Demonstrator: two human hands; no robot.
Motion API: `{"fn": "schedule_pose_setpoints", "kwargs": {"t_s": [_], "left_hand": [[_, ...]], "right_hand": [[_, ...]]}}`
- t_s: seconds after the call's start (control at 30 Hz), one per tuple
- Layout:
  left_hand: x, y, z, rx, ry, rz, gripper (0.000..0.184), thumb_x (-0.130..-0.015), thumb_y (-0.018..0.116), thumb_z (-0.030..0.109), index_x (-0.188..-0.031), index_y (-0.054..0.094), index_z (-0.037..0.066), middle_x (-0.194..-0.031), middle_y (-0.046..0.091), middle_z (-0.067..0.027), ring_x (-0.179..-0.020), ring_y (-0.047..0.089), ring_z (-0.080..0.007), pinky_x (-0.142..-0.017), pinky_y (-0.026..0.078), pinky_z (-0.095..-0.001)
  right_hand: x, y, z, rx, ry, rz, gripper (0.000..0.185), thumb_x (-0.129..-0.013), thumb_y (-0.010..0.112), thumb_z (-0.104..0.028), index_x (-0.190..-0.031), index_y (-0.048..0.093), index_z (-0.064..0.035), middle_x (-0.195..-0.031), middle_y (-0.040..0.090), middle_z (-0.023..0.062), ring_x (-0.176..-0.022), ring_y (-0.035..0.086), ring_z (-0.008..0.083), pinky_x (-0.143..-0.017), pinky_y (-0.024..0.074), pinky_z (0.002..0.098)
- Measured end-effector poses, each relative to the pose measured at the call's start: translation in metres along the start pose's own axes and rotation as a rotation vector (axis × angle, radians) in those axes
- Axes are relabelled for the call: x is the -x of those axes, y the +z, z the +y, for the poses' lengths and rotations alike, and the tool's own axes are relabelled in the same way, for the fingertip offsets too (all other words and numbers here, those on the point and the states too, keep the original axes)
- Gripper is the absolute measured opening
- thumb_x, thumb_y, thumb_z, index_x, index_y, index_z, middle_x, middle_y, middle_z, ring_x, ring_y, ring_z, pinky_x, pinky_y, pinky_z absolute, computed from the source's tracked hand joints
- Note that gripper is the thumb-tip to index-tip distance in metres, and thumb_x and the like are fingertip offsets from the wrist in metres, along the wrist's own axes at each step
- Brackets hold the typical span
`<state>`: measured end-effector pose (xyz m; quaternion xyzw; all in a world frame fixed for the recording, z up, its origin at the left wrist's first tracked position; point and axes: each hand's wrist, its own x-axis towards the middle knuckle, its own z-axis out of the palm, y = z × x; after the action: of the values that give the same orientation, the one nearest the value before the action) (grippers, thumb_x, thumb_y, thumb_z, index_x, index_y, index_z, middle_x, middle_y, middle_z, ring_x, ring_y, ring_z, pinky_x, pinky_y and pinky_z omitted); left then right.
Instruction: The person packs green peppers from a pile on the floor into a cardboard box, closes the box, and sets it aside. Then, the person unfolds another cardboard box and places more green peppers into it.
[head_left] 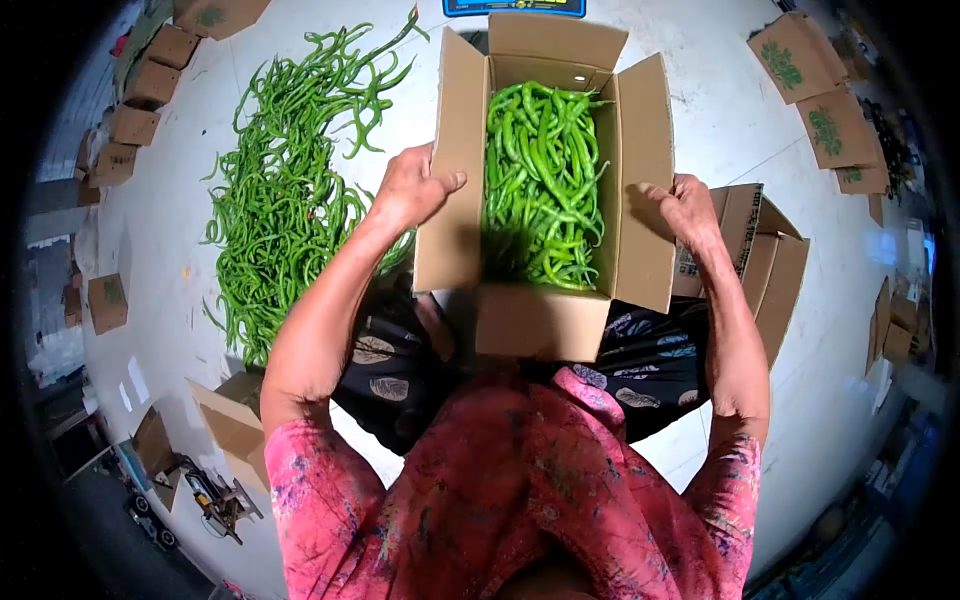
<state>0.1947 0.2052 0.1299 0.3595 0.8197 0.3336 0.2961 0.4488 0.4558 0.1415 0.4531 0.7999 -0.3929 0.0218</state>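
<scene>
An open cardboard box [458,235] stands in front of me with its flaps spread outward. Long green chili peppers [545,165] fill it. My left hand [412,188] grips the left flap, its thumb lying over the inner face. On the other side, my right hand [690,212] holds the right flap the same way, with the fingers partly hidden behind the cardboard. A large heap of loose green chili peppers [280,190] is spread over the floor to the left of the box.
A blue-edged device [512,7] is partly visible beyond the box. Beside my right forearm lies another cardboard box [780,280], and an open box [230,425] sits near my left elbow. More boxes [825,125] line both sides of the pale floor [715,90].
</scene>
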Motion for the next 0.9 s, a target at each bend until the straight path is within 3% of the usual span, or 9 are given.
{"fn": "schedule_pose_setpoints", "kwargs": {"t_s": [0.1, 0.17, 0.23, 0.27, 0.37, 0.6, 0.7, 0.73, 0.9], "left_hand": [[0.005, 0.006, 0.008, -0.128, 0.236, 0.376, 0.046, -0.080, 0.067, 0.009, -0.123, 0.056, -0.002, -0.107, 0.064, -0.0229, -0.097, 0.062, -0.0368, -0.087, 0.049, -0.0426], [0.009, 0.001, 0.025, -0.310, 0.549, 0.601, 0.044, -0.080, 0.064, 0.003, -0.123, 0.055, -0.001, -0.104, 0.060, -0.0213, -0.096, 0.059, -0.0359, -0.084, 0.048, -0.0446], [0.006, 0.008, 0.031, -0.365, 0.704, 0.597, 0.040, -0.081, 0.061, 0.001, -0.120, 0.058, 0.002, -0.101, 0.060, -0.0196, -0.093, 0.058, -0.0345, -0.084, 0.048, -0.0442], [0.012, 0.015, 0.035, -0.372, 0.591, 0.400, 0.038, -0.083, 0.063, 0.001, -0.121, 0.059, 0.004, -0.113, 0.061, -0.0184, -0.103, 0.061, -0.0321, -0.090, 0.049, -0.0381], [-0.007, 0.048, 0.044, -0.576, 0.589, 0.026, 0.037, -0.078, 0.061, -0.002, -0.114, 0.061, 0.005, -0.116, 0.060, -0.0184, -0.107, 0.059, -0.0345, -0.093, 0.049, -0.0424], [-0.058, 0.109, 0.028, -0.862, 0.710, 0.022, 0.026, -0.079, 0.055, 0.005, -0.103, 0.063, 0.009, -0.113, 0.055, -0.0158, -0.099, 0.056, -0.0335, -0.085, 0.050, -0.0441], [-0.057, 0.106, 0.027, -0.867, 0.781, 0.035, 0.023, -0.079, 0.053, 0.003, -0.099, 0.062, 0.008, -0.116, 0.056, -0.0149, -0.098, 0.057, -0.0341, -0.084, 0.050, -0.0450], [-0.053, 0.101, 0.028, -0.883, 0.802, 0.031, 0.016, -0.081, 0.055, 0.008, -0.095, 0.061, 0.010, -0.106, 0.056, -0.0121, -0.098, 0.056, -0.0313, -0.082, 0.049, -0.0456], [-0.027, 0.057, 0.064, -0.930, 0.962, 0.192, 0.025, -0.078, 0.057, 0.010, -0.104, 0.058, 0.010, -0.116, 0.059, -0.0101, -0.099, 0.057, -0.0264, -0.083, 0.049, -0.0399]], "right_hand": [[0.004, -0.007, -0.007, 0.163, -0.056, -0.002, 0.037, -0.085, 0.066, -0.033, -0.090, 0.070, 0.0026, -0.074, 0.068, 0.0207, -0.072, 0.067, 0.0313, -0.071, 0.0520, 0.0422], [0.003, -0.006, -0.010, 0.229, -0.074, 0.011, 0.040, -0.084, 0.066, -0.037, -0.095, 0.068, 0.0023, -0.079, 0.068, 0.0231, -0.078, 0.067, 0.0360, -0.075, 0.0511, 0.0446], [0.003, -0.005, -0.009, 0.268, -0.123, 0.083, 0.044, -0.083, 0.067, -0.039, -0.101, 0.066, 0.0017, -0.084, 0.068, 0.0242, -0.085, 0.066, 0.0390, -0.078, 0.0501, 0.0458], [0.003, -0.007, -0.010, 0.294, -0.127, 0.085, 0.046, -0.083, 0.067, -0.039, -0.103, 0.065, 0.0018, -0.086, 0.068, 0.0242, -0.087, 0.066, 0.0393, -0.079, 0.0497, 0.0465], [0.004, -0.010, -0.010, 0.342, -0.146, 0.084, 0.047, -0.083, 0.067, -0.039, -0.105, 0.063, 0.0020, -0.089, 0.068, 0.0241, -0.091, 0.065, 0.0398, -0.080, 0.0492, 0.0482], [0.016, -0.020, 0.001, 0.430, -0.186, 0.230, 0.046, -0.086, 0.065, -0.039, -0.110, 0.063, -0.0006, -0.085, 0.069, 0.0224, -0.087, 0.067, 0.0374, -0.078, 0.0511, 0.0471], [0.016, -0.025, 0.010, 0.422, -0.207, 0.239, 0.046, -0.086, 0.066, -0.039, -0.113, 0.063, -0.0024, -0.079, 0.069, 0.0193, -0.083, 0.068, 0.0359, -0.076, 0.0512, 0.0463], [0.015, -0.025, 0.013, 0.412, -0.224, 0.239, 0.046, -0.086, 0.066, -0.039, -0.113, 0.063, -0.0023, -0.078, 0.069, 0.0193, -0.082, 0.067, 0.0360, -0.075, 0.0511, 0.0464], [0.019, -0.034, 0.007, 0.401, -0.273, 0.200, 0.044, -0.087, 0.066, -0.038, -0.110, 0.064, -0.0016, -0.076, 0.068, 0.0207, -0.081, 0.067, 0.0363, -0.074, 0.0509, 0.0469]]}}
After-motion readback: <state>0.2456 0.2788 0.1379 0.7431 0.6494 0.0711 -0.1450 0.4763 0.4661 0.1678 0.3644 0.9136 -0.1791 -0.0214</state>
